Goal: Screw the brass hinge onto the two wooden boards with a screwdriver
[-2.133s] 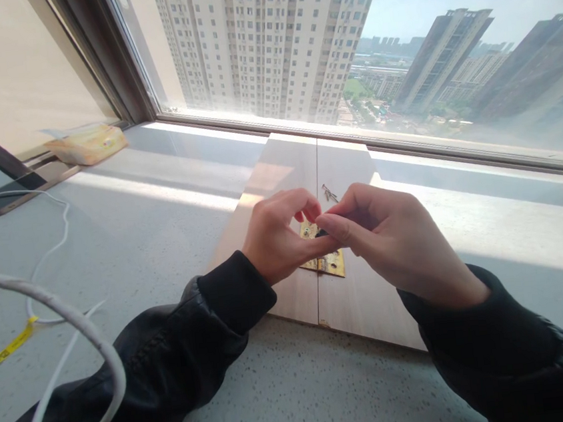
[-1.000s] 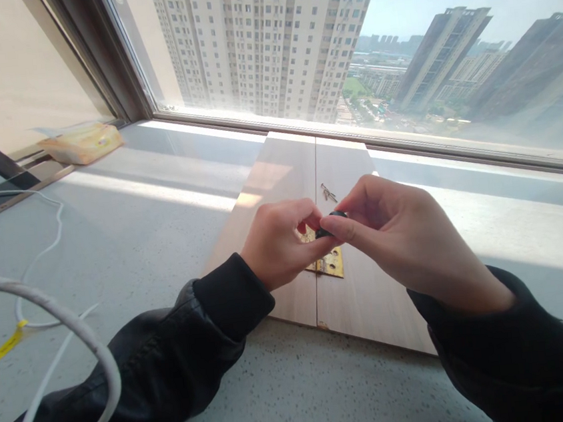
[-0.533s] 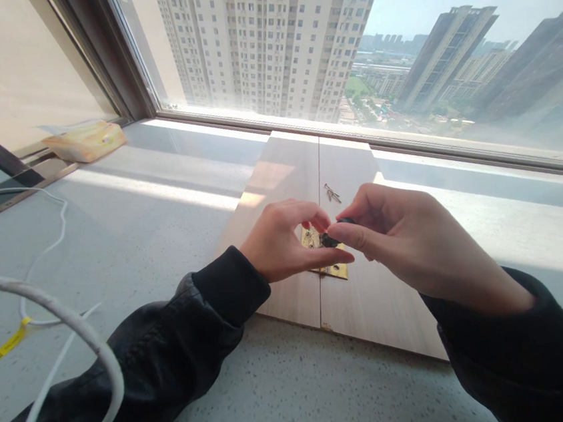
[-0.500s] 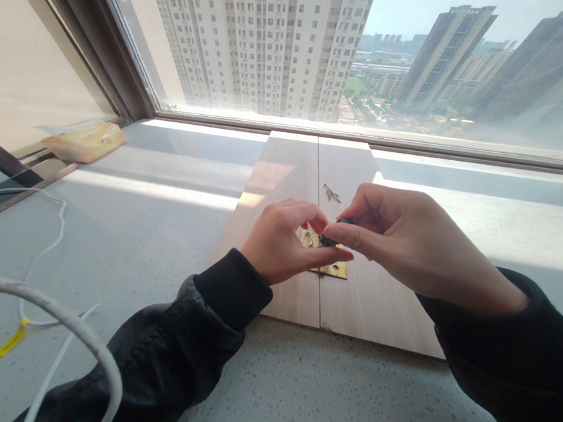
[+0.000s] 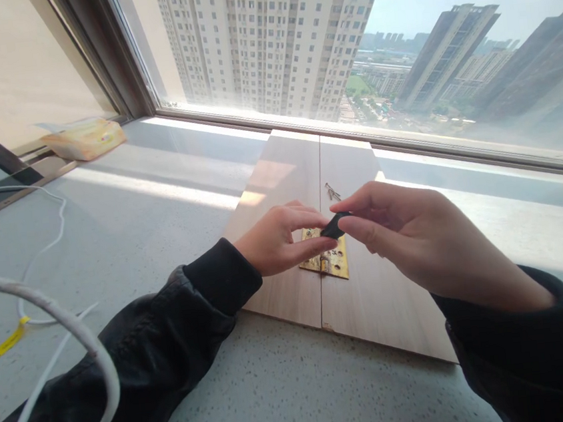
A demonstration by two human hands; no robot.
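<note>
My left hand (image 5: 284, 237) pinches the lower left end of a small black piece (image 5: 334, 226) between thumb and fingers. The thumb and fingertips of my right hand (image 5: 391, 223) are closed on its upper right end. It is short and thick; its exact kind does not show. Just below lies a brass-coloured hinge (image 5: 334, 264), flat across the seam of two pale wooden boards (image 5: 372, 309). Holes show in the hinge, and my left hand covers part of it. Several small screws (image 5: 332, 191) lie loose on the boards behind my hands.
The boards rest on a speckled white sill (image 5: 290, 385) beneath a large window. At the left are a thick white cable (image 5: 104, 370), a thin cord with a yellow tag (image 5: 4, 343), a phone (image 5: 1, 195) and a soft yellowish packet (image 5: 86, 141).
The black piece has turned and more of it shows. My right hand has shifted slightly right, while my left fingers have closed onto the piece's end. More of the hinge is visible.
</note>
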